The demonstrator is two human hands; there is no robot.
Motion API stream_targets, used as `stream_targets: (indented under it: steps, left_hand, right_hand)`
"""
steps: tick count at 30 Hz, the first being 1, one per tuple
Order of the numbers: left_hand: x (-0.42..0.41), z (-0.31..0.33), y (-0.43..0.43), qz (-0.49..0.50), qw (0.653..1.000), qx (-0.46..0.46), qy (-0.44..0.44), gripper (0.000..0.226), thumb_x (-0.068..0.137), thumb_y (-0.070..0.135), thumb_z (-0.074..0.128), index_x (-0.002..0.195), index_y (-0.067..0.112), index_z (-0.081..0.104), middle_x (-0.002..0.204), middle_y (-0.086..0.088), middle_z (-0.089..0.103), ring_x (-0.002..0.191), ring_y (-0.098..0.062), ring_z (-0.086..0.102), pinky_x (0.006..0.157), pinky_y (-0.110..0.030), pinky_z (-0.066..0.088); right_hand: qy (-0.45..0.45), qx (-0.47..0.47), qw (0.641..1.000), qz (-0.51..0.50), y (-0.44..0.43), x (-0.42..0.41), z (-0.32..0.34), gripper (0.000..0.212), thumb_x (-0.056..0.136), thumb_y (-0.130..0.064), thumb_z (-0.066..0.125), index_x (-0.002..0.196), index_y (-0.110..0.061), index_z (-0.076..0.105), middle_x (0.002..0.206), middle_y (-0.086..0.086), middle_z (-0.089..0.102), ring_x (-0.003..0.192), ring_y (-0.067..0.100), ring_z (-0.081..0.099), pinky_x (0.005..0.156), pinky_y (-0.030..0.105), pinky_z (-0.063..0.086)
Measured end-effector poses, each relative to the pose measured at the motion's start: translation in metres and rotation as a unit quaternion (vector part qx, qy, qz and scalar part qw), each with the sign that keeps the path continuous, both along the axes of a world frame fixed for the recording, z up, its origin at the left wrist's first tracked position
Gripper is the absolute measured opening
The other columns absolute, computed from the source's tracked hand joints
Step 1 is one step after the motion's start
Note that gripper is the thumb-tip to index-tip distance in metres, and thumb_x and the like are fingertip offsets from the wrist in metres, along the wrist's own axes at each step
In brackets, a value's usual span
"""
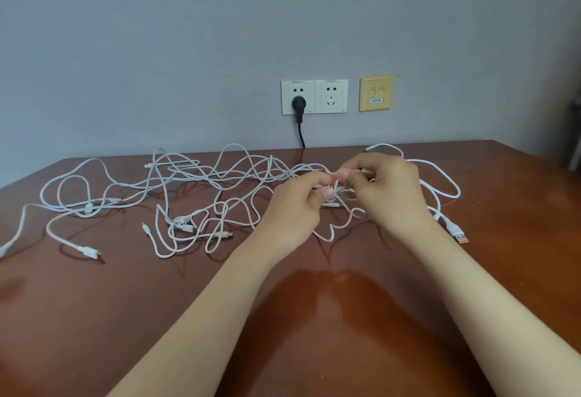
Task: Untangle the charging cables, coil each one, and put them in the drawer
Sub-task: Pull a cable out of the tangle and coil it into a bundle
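A grey wall (157, 35) fills the upper half of the view, from 9 o'clock over 12 to 3 o'clock. Below it a glossy reddish-brown bench (94, 318) takes up the lower half. The white charging cables (217, 176) lie on the bench's far part in one loose tangle that runs from 9 o'clock to 3 o'clock, with loops crossing one another and several connector ends lying free at its near edge. Two bare forearms come in from 6 o'clock. The left hand (294, 208) and the right hand (393, 192) meet over the 3 o'clock end of the tangle, fingers curled, each pinching cable strands, fingertips nearly touching. On the wall at 12 o'clock sits a white double socket plate (314, 96), with a yellow data plate (376, 93) at its 3 o'clock. A black plug (297, 105) is in the left socket. An orange-tipped USB plug (459, 236) lies on the bench at 4 o'clock of the right hand.
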State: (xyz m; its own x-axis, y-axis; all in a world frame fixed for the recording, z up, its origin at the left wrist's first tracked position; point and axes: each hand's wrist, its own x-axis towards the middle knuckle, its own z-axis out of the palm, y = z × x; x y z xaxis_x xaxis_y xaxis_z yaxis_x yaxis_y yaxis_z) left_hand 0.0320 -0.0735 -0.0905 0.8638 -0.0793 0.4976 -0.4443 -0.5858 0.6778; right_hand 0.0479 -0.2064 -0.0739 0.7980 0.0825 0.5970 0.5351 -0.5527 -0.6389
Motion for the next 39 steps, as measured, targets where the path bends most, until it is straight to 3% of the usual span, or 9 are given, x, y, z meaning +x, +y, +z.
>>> stream_targets:
  steps: [3, 8, 13, 18, 22, 26, 32, 36, 39]
  left_hand:
    - [-0.002, -0.001, 0.0, -0.01, 1.0, -0.012, 0.013, 0.019, 0.095, 0.012, 0.051, 0.109, 0.017, 0.063, 0.095, 0.012, 0.059, 0.084, -0.004, 0.052, 0.069, -0.009, 0.035]
    - [-0.009, 0.002, 0.001, -0.043, 0.999, -0.021, 0.017, 0.028, 0.095, 0.014, 0.05, 0.08, 0.037, 0.043, 0.087, 0.017, 0.055, 0.064, 0.004, 0.046, 0.063, -0.002, 0.036]
    - [-0.013, 0.002, -0.003, -0.091, 0.994, -0.062, 0.001, 0.029, 0.093, 0.008, 0.052, 0.082, 0.035, 0.048, 0.085, 0.023, 0.059, 0.078, -0.016, 0.055, 0.065, -0.004, 0.039]
    - [-0.011, 0.001, -0.005, -0.131, 0.982, -0.133, 0.011, 0.009, 0.083, 0.025, 0.055, 0.086, 0.03, 0.062, 0.1, 0.016, 0.066, 0.1, -0.004, 0.06, 0.091, -0.017, 0.043]
    - [-0.011, 0.001, -0.004, -0.12, 0.98, -0.157, 0.015, 0.01, 0.076, 0.026, 0.061, 0.085, 0.032, 0.063, 0.098, 0.01, 0.068, 0.092, -0.012, 0.064, 0.088, -0.028, 0.048]
    - [-0.01, 0.004, -0.007, -0.106, 0.96, -0.256, 0.035, 0.015, 0.088, 0.008, 0.062, 0.083, 0.022, 0.061, 0.076, 0.011, 0.063, 0.061, 0.004, 0.058, 0.061, -0.01, 0.045]
    - [-0.002, 0.011, -0.008, -0.055, 0.856, -0.489, 0.158, 0.007, 0.093, 0.01, 0.053, 0.095, 0.008, 0.06, 0.066, 0.002, 0.048, 0.039, -0.002, 0.034, 0.039, -0.013, 0.027]
    - [0.001, 0.014, -0.003, -0.058, 0.771, -0.593, 0.227, 0.013, 0.096, 0.012, 0.049, 0.083, 0.01, 0.053, 0.083, -0.007, 0.046, 0.034, -0.003, 0.032, 0.034, -0.012, 0.023]
    - [0.003, 0.015, -0.001, -0.037, 0.762, -0.601, 0.237, 0.012, 0.096, 0.012, 0.05, 0.084, 0.011, 0.053, 0.082, -0.007, 0.048, 0.034, -0.003, 0.031, 0.033, -0.012, 0.023]
  right_hand:
    - [0.027, 0.04, 0.999, -0.003, 0.0, 0.0, 0.001, 0.021, 0.083, -0.015, 0.067, 0.065, -0.024, 0.065, 0.061, -0.001, 0.065, 0.058, 0.014, 0.058, 0.053, 0.012, 0.04]
    - [0.132, 0.132, 0.982, 0.024, -0.006, -0.001, 0.004, 0.021, 0.081, -0.01, 0.069, 0.064, -0.021, 0.067, 0.05, -0.008, 0.061, 0.037, 0.003, 0.054, 0.044, 0.011, 0.042]
    - [0.315, 0.215, 0.916, 0.128, -0.015, 0.001, 0.011, 0.009, 0.082, 0.0, 0.064, 0.077, -0.006, 0.07, 0.05, 0.001, 0.062, 0.038, 0.007, 0.051, 0.039, 0.014, 0.04]
    - [0.373, 0.231, 0.884, 0.159, -0.019, 0.0, 0.011, 0.032, 0.038, -0.025, 0.074, 0.068, -0.014, 0.071, 0.064, 0.001, 0.066, 0.059, 0.011, 0.061, 0.053, 0.02, 0.048]
    - [0.422, 0.333, 0.816, 0.211, -0.014, -0.001, 0.01, 0.004, 0.064, -0.008, 0.062, 0.066, -0.01, 0.064, 0.05, -0.003, 0.061, 0.043, 0.003, 0.058, 0.039, 0.013, 0.044]
    - [0.423, 0.392, 0.791, 0.204, -0.007, 0.004, 0.004, 0.027, 0.089, -0.003, 0.046, 0.071, -0.01, 0.064, 0.049, -0.003, 0.061, 0.037, 0.002, 0.054, 0.038, 0.014, 0.046]
    - [0.322, 0.4, 0.83, 0.219, 0.012, 0.0, -0.005, 0.012, 0.088, -0.003, 0.055, 0.079, -0.004, 0.063, 0.054, 0.0, 0.063, 0.043, 0.003, 0.056, 0.045, 0.014, 0.048]
    - [0.172, 0.31, 0.925, 0.134, 0.025, -0.004, -0.014, 0.01, 0.083, -0.001, 0.063, 0.078, -0.009, 0.064, 0.053, -0.005, 0.064, 0.045, 0.004, 0.055, 0.048, 0.018, 0.049]
    - [-0.009, 0.122, 0.992, 0.033, 0.028, -0.007, -0.02, 0.008, 0.08, -0.015, 0.069, 0.076, -0.019, 0.064, 0.053, -0.014, 0.06, 0.055, 0.004, 0.059, 0.056, 0.015, 0.044]
